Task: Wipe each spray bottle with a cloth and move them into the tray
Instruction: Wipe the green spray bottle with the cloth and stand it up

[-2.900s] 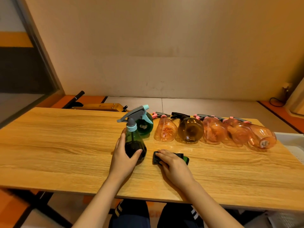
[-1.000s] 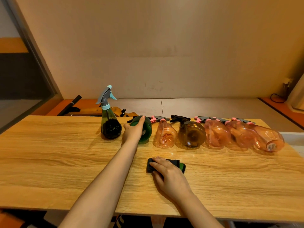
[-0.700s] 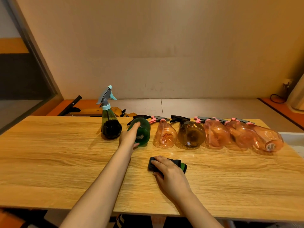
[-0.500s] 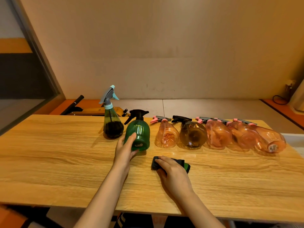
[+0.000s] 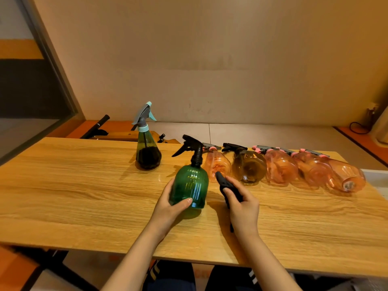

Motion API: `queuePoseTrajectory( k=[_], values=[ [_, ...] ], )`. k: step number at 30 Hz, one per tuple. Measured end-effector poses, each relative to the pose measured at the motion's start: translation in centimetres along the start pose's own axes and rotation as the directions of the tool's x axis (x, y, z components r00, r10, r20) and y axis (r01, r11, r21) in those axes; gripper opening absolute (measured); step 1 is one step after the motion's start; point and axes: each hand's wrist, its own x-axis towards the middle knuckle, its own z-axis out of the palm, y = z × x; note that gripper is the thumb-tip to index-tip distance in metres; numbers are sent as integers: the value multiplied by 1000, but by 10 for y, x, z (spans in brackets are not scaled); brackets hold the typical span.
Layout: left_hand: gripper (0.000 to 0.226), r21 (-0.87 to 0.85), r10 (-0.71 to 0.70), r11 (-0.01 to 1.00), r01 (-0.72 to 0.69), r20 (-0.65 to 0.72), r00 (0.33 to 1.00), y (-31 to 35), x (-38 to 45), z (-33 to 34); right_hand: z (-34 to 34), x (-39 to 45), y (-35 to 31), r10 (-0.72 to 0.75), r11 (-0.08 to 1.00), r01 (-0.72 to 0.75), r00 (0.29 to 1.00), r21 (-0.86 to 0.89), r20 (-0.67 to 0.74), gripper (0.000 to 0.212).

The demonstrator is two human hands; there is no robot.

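Steadying the green spray bottle (image 5: 189,186) upright on the wooden table (image 5: 73,196) is being done by the left hand (image 5: 168,206), whose thumb and fingers are being curled round the lower body so that, by the look of it, the sides are being left free for wiping; the black trigger head is being pointed away from the right hand, toward the left, probably to keep it out of the way of the wiping; the dark cloth (image 5: 227,186) is being gripped in the right hand (image 5: 243,208), bunched between thumb and fingers with its free tip being raised toward the bottle's right flank, just beside it but seemingly not yet touching; a wipe is judged to be about to begin; beyond the left hand a dark green bottle with a pale blue trigger (image 5: 147,148) is being left standing upright, well apart from the row, perhaps because it is already wiped, though this cannot be told; beyond the right hand five bottles, four pink bottles (image 5: 281,169) and one amber bottle (image 5: 248,168), are being kept lying on their sides, nozzles away from the person, apparently waiting their turn; far to the right of the right hand a white tray edge (image 5: 378,177) is being glimpsed at the table's end, with no bottle seen in it
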Motion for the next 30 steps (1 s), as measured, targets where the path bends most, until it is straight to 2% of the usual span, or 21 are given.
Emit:
queuePoseTrajectory(
  k=[2, 5, 9, 13, 17, 20, 24, 30],
  values=[
    [80, 62, 16, 998, -17, 31, 999, 0, -3, 5, 4, 2, -10, -28, 998, 26, 999, 64, 35, 38],
    [67, 118, 47, 992, -54, 61, 997, 1, -6, 10, 10, 2, -16, -119, 993, 117, 983, 20, 141, 42],
    [75, 266, 47, 961, -76, 113, 993, 8, -2, 6, 8, 0, -10, -167, 985, 171, 970, -11, 177, 51],
    [85, 373, 3, 926, -62, 156, 988, 16, 7, 1, 9, -3, -6, -163, 986, 169, 968, -15, 190, 52],
    [95, 467, -32, 884, -14, 91, 995, 19, 17, -2, 15, -4, -6, -244, 966, 255, 947, -28, 211, 44],
    [97, 402, 11, 915, -29, 47, 999, 11, 16, -2, 19, -2, -7, -272, 956, 290, 933, -45, 235, 39],
    [81, 234, 114, 964, -126, 65, 991, -1, 6, 2, 22, 11, -13, -220, 971, 237, 942, -38, 254, 35],
    [84, 142, 110, 982, -120, 80, 991, -7, 10, -4, 25, 13, -15, -335, 914, 390, 881, -112, 335, 38]
  ],
)
